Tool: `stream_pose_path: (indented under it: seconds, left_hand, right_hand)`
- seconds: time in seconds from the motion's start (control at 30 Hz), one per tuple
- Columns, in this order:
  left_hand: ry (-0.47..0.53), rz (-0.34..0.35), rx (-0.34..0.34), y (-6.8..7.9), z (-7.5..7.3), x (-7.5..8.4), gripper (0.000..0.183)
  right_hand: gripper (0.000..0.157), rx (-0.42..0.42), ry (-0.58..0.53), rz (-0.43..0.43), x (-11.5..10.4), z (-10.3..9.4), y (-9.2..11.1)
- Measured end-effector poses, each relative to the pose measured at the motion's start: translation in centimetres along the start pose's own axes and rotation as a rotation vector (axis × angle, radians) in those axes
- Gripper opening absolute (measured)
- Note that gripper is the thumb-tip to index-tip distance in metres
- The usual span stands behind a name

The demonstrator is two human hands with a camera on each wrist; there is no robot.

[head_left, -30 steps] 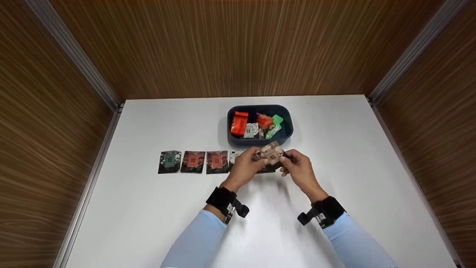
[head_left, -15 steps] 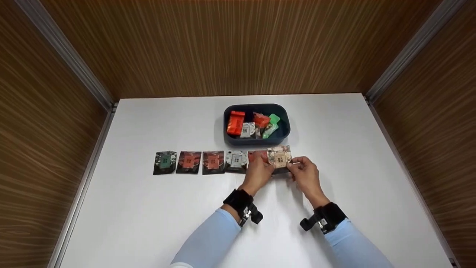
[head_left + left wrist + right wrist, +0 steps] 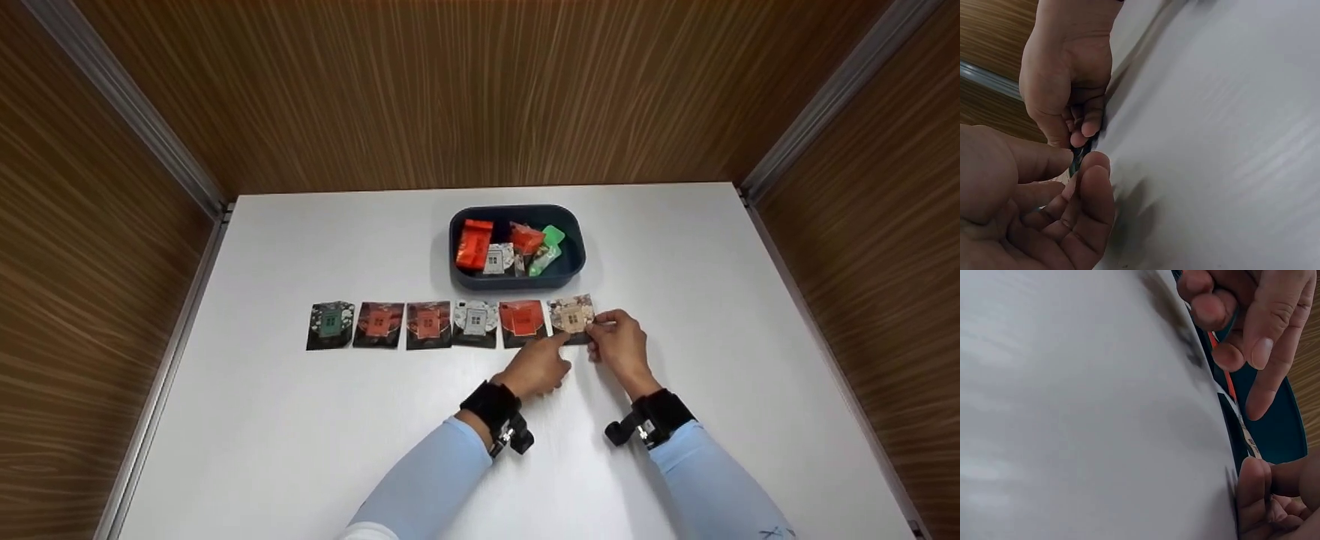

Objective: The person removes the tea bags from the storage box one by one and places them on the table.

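A beige floral sachet (image 3: 571,313) with a dark lower part lies at the right end of a row of sachets. My right hand (image 3: 622,349) pinches its right edge between thumb and fingers, also seen edge-on in the right wrist view, where the sachet (image 3: 1249,440) looks thin and slightly raised. My left hand (image 3: 534,369) is below the row, its index finger extended to the sachet's lower left corner, the other fingers bent loosely. Just left of it lies a bright red sachet (image 3: 523,319).
Further left in the row are a white floral sachet (image 3: 475,321), two red-and-black sachets (image 3: 428,324) and a green one (image 3: 330,324). Behind stands a dark blue tub (image 3: 517,283) holding orange, white and green packets. Wood-grain panels (image 3: 480,90) enclose the white table (image 3: 300,435).
The beige sachet, first held up in both hands, has come down to the right end of the row. My left hand has loosened its hold and drawn back toward me; the right still pinches it.
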State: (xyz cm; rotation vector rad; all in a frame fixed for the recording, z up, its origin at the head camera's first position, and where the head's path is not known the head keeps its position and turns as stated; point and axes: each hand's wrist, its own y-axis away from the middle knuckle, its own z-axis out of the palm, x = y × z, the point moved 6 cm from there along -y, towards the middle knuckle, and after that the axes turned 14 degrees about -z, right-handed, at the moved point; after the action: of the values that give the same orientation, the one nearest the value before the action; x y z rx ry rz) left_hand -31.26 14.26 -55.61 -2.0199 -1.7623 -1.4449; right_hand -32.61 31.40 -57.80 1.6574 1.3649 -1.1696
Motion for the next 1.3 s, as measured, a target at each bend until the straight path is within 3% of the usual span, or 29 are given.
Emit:
stream_pose_path:
  seconds: [0.17, 0.37, 0.47, 0.53, 0.7, 0.8, 1.0, 1.2, 1.3]
  left_hand:
    - [-0.179, -0.005, 0.003, 0.2, 0.3, -0.4, 0.063]
    - [-0.224, 0.012, 0.008, 0.2, 0.2, -0.4, 0.064]
    - [-0.221, 0.030, 0.015, 0.2, 0.0, -0.4, 0.064]
    - [-0.230, 0.044, 0.037, -0.5, 0.4, -0.8, 0.065]
    - [-0.194, 0.018, 0.012, -0.3, 0.1, -0.8, 0.064]
    - [-0.181, 0.052, 0.030, 0.8, -1.2, 0.1, 0.060]
    - [-0.133, 0.194, 0.226, 1.2, -5.8, 0.7, 0.038]
    - [-0.005, 0.149, 0.373, 0.6, -11.6, -0.2, 0.028]
    - [-0.015, 0.145, 0.454, 0.3, -14.1, -0.6, 0.027]
  right_hand:
    - [0.019, -0.034, 0.162, -0.046, -0.6, 0.5, -0.4]
    - [0.018, -0.032, 0.442, -0.131, -1.3, 0.3, -0.4]
    - [0.020, -0.010, 0.498, -0.166, -1.5, 0.2, -0.5]
    - [0.021, 0.004, 0.506, -0.180, -1.5, 0.1, -0.5]
    - [0.022, 0.028, 0.488, -0.201, -1.9, -0.1, -0.6]
    - [0.019, 0.042, 0.476, -0.238, -3.1, -0.1, -0.8]
    - [0.015, 0.007, 0.425, -0.343, -7.2, 1.4, -2.0]
    - [0.017, -0.097, 0.383, -0.400, -10.8, 4.3, -3.7]
    - [0.017, -0.140, 0.392, -0.435, -12.3, 5.9, -4.8]
